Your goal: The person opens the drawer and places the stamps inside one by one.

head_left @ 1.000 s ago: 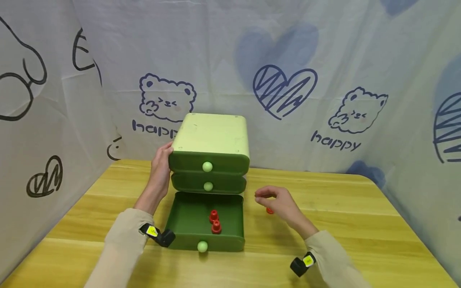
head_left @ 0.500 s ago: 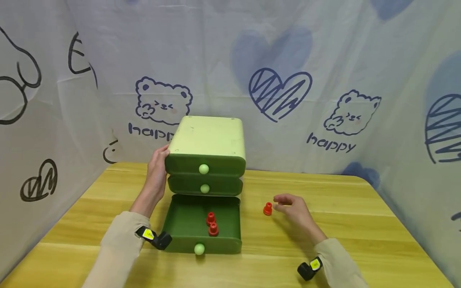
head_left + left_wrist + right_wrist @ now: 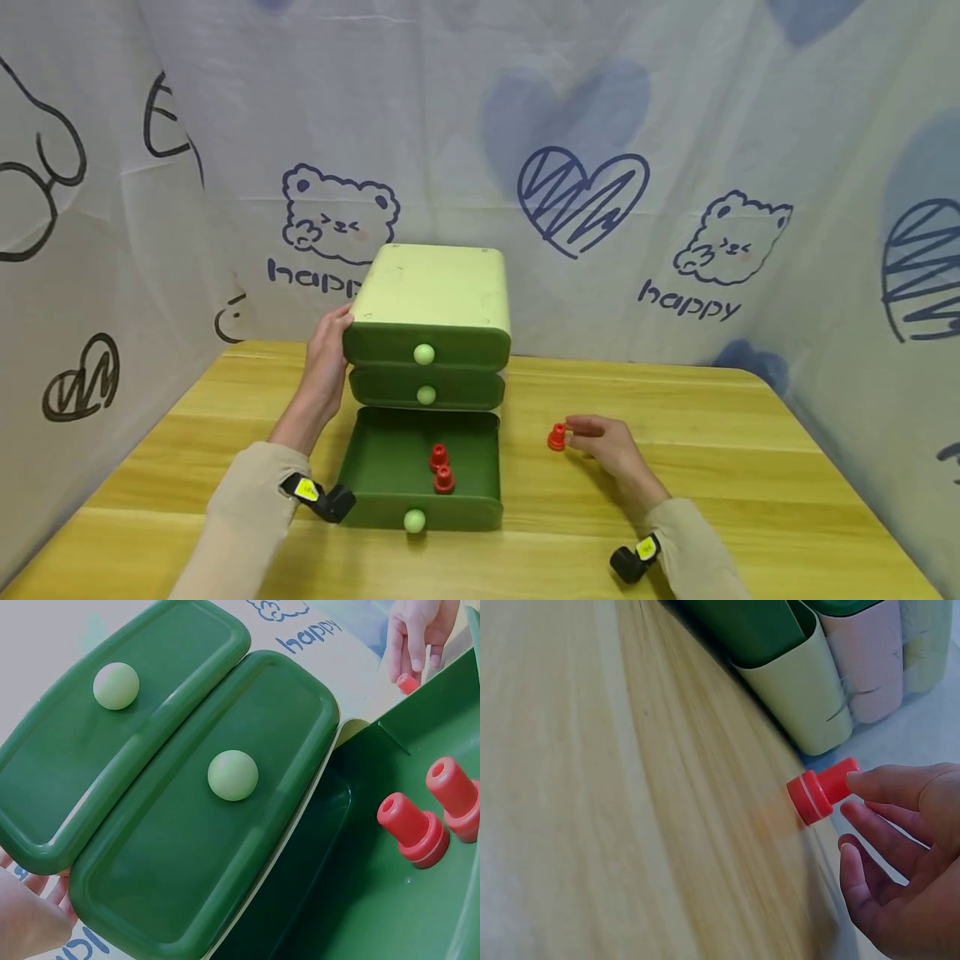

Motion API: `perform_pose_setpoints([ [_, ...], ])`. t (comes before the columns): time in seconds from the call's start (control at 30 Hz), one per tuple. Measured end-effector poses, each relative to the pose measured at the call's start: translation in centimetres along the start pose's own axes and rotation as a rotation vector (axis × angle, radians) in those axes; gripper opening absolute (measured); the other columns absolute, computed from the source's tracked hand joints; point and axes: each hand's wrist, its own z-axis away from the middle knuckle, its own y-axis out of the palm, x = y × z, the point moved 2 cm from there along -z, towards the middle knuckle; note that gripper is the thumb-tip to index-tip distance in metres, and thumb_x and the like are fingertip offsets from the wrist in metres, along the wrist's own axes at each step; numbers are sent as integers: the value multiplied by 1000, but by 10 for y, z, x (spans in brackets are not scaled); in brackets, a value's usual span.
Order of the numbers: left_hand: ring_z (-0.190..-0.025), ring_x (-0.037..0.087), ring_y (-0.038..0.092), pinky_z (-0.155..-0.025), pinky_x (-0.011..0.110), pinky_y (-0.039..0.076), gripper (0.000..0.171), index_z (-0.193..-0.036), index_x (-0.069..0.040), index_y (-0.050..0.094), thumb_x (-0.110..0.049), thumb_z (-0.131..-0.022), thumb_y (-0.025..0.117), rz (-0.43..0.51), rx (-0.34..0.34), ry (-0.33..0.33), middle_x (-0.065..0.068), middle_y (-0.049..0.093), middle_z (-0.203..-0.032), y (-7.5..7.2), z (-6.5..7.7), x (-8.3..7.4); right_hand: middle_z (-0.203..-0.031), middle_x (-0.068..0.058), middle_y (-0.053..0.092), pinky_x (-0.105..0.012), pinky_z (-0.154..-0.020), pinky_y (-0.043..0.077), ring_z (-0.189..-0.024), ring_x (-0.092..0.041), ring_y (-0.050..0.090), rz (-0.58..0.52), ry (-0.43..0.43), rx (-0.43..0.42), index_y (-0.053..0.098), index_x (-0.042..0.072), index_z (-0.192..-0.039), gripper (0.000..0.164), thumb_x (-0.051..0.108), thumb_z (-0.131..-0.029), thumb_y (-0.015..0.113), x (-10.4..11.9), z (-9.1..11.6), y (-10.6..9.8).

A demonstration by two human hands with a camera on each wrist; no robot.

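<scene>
My left hand (image 3: 326, 358) rests against the left side of a small chest of drawers (image 3: 431, 287), pale on top with green fronts. Its bottom drawer (image 3: 386, 450) is pulled out; the upper two are closed. Inside that drawer, two small red stepped pegs (image 3: 439, 457) stand upright, close together. A third red peg (image 3: 557, 437) stands on the table, right of the chest. My right hand (image 3: 611, 446) is beside this peg, fingers slightly bent; in the right wrist view a fingertip (image 3: 859, 782) overlaps the peg's narrow end. Whether it touches is unclear.
The wooden table (image 3: 712, 467) extends on both sides of the chest. A white cloth (image 3: 450, 125) with printed hearts and bears hangs behind and beside it. The open drawer's round knob (image 3: 415, 522) sticks out at the front.
My right hand has moved right and down from near the chest's right side to the red peg, then slightly closer to it. My left hand stays on the chest; the view has shifted slightly.
</scene>
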Motion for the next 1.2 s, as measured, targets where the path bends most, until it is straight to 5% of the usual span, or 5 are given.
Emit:
perform_pose_setpoints([
  [0.73, -129, 22, 36, -108, 35, 29, 54, -149, -2, 29, -27, -102, 35, 1, 9, 1, 12, 29, -151, 0, -1, 3, -88, -4, 68, -31, -64, 50, -80, -17, 60, 110, -23, 31, 71, 0, -99, 15, 2, -84, 72, 5, -3, 12],
  [1.2, -130, 23, 35, -109, 35, 29, 54, -149, -2, 28, -27, -102, 34, -14, 17, 9, 12, 28, -151, -2, 0, 2, -89, -6, 66, -33, -65, 54, -80, -17, 60, 83, -20, 99, 67, -3, -101, 16, 4, -87, 69, 8, -3, 10],
])
